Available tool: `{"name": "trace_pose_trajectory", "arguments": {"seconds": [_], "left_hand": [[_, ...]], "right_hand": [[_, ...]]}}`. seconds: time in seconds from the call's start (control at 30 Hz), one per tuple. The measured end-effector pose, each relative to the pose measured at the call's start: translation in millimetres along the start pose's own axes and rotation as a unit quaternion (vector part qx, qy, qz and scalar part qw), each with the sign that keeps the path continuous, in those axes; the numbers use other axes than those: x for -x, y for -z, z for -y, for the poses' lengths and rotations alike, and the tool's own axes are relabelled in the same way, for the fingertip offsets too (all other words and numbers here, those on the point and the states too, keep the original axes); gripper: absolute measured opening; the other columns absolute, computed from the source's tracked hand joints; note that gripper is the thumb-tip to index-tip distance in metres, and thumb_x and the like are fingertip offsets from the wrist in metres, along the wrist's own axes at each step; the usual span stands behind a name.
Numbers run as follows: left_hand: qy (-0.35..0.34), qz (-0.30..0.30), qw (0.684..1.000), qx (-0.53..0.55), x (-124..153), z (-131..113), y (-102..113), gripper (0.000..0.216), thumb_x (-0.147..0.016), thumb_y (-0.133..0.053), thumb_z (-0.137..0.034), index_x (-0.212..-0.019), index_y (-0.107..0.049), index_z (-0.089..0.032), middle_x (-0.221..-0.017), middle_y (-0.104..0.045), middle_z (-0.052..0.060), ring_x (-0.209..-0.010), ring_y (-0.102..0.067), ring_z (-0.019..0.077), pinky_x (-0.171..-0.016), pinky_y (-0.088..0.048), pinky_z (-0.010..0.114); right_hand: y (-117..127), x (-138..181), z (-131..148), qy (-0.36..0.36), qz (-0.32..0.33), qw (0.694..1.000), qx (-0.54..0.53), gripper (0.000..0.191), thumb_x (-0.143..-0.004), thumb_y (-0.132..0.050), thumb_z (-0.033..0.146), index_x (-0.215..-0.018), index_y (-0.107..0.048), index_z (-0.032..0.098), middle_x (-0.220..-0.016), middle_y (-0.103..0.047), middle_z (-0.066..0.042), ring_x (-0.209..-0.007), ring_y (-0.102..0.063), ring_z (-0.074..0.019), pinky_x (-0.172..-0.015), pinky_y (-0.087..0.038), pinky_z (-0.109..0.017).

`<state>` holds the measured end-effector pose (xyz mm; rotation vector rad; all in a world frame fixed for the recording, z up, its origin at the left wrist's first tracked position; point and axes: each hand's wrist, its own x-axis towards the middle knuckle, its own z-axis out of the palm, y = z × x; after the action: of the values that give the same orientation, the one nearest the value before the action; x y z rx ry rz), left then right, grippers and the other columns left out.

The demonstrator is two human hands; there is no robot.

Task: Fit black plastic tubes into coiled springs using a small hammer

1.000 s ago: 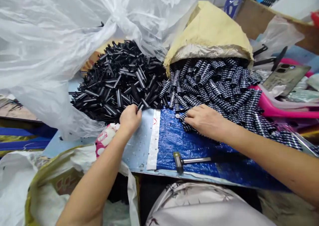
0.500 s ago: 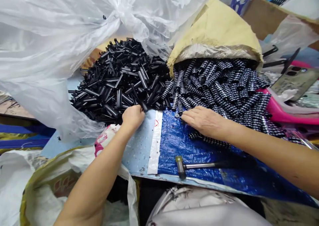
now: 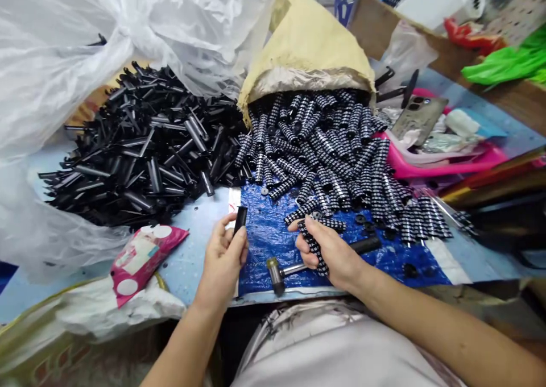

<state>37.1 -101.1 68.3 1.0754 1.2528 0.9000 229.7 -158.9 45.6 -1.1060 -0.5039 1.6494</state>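
Note:
My left hand (image 3: 224,256) is closed on a short black tube (image 3: 240,219), held upright over the edge of the blue tarp (image 3: 273,236). My right hand (image 3: 330,250) grips a black sleeve with white checks (image 3: 314,246), a hand's width to the right of the left hand. Behind the left hand lies a big heap of plain black tubes (image 3: 140,148). Behind the right hand a heap of checked sleeves (image 3: 333,154) spills from a yellow paper sack (image 3: 307,51). A small hammer (image 3: 281,270) lies on the tarp between my hands.
A large clear plastic bag (image 3: 106,29) hangs over the left. A pink and white packet (image 3: 143,256) lies at the left front. A pink tray (image 3: 443,162) with a phone (image 3: 416,120) sits at the right. Small washers (image 3: 362,222) dot the tarp.
Both hands have pulled back from the heaps toward me. The left one now carries a black tube, the right one a checked sleeve. The view has shifted right.

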Motion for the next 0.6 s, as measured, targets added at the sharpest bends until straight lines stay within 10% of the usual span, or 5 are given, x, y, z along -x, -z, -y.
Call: {"name": "trace_pose_trajectory", "arguments": {"seconds": [0.23, 0.43, 0.6], "left_hand": [[0.030, 0.099, 0.993, 0.049, 24, -2, -40, 0.026, -0.086, -0.065, -0.043, -0.093, -0.055, -0.020, -0.074, -0.065, -0.002, -0.046, -0.049, 0.0072, -0.046, -0.038, 0.021], [-0.076, 0.046, 0.996, -0.029, 26, 6, -72, 0.028, -0.075, -0.080, -0.035, -0.093, -0.065, -0.020, -0.077, -0.062, -0.003, -0.066, -0.053, 0.0111, -0.062, -0.044, 0.023], [-0.015, 0.063, 0.998, -0.012, 30, -1, -63, 0.028, -0.076, -0.079, -0.040, -0.090, -0.068, -0.019, -0.077, -0.061, -0.001, -0.066, -0.051, 0.0123, -0.063, -0.044, 0.025]], "right_hand": [[-1, 1, 5, 0.072, 0.000, 0.997, -0.009, 0.047, -0.091, -0.056, 0.065, -0.107, -0.065, 0.022, -0.063, -0.052, 0.005, -0.045, -0.043, -0.0078, -0.043, -0.036, -0.020], [-13, -7, 2, 0.162, -0.012, 0.985, 0.051, 0.049, -0.096, -0.047, 0.063, -0.113, -0.068, 0.022, -0.112, -0.071, -0.008, -0.104, -0.066, -0.0238, -0.091, -0.057, -0.038], [12, 2, 11, 0.356, 0.095, 0.868, 0.332, 0.103, -0.079, -0.069, 0.070, -0.159, -0.022, 0.025, -0.166, -0.018, -0.015, -0.152, -0.023, -0.0334, -0.113, -0.044, -0.048]]}}
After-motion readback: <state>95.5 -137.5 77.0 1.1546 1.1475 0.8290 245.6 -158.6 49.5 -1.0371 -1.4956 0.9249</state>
